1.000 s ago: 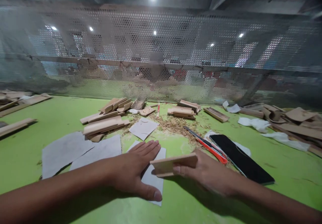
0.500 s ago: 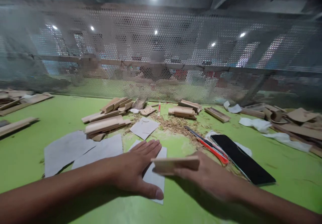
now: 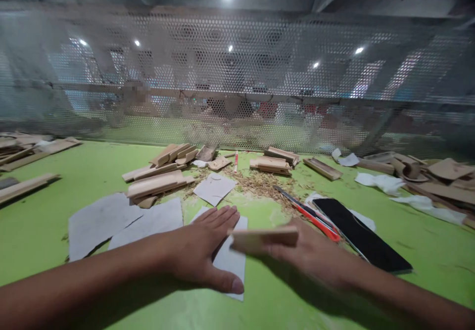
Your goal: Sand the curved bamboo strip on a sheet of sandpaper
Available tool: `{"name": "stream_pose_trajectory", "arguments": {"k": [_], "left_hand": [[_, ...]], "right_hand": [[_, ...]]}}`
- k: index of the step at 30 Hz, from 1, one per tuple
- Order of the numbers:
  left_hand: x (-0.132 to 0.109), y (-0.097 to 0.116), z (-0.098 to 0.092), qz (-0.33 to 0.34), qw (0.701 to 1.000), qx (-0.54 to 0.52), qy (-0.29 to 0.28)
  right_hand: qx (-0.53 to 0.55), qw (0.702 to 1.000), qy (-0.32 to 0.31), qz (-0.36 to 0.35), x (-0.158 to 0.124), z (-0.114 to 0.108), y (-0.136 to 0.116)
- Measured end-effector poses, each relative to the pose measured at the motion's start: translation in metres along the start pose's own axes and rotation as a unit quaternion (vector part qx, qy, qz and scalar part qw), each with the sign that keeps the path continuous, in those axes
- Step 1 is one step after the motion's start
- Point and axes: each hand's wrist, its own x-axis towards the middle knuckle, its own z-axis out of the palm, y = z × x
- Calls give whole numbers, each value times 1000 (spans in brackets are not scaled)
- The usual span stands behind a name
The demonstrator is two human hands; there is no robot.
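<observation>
My left hand (image 3: 202, 247) lies flat, fingers stretched out, pressing a grey sheet of sandpaper (image 3: 232, 263) onto the green table (image 3: 44, 221). My right hand (image 3: 311, 253) grips a small flat wooden piece (image 3: 263, 237) by its right end and holds it on the sandpaper's right edge, close to my left fingertips. The wooden piece is blurred by motion.
More grey sheets (image 3: 122, 221) lie to the left. Stacks of wooden slats (image 3: 158, 176) and shavings (image 3: 260, 184) sit further back. A red-handled cutter (image 3: 309, 211) and a black phone (image 3: 361, 236) lie to the right. A perforated metal screen (image 3: 237, 77) closes off the table's far side.
The wooden piece in my right hand has shifted slightly to the right and tilted flatter over the sandpaper. My left hand has stayed flat on the sheet.
</observation>
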Motion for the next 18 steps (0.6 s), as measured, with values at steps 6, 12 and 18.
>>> {"name": "stream_pose_trajectory", "arguments": {"k": [6, 12, 18], "left_hand": [[0, 1, 0, -7, 1000, 0, 0], [0, 2, -1, -20, 1000, 0, -15], [-1, 3, -1, -15, 1000, 1, -16]], "right_hand": [[11, 999, 17, -26, 0, -3, -4], [-1, 1000, 8, -29, 1, -4, 1], [24, 997, -61, -37, -1, -2, 1]]}}
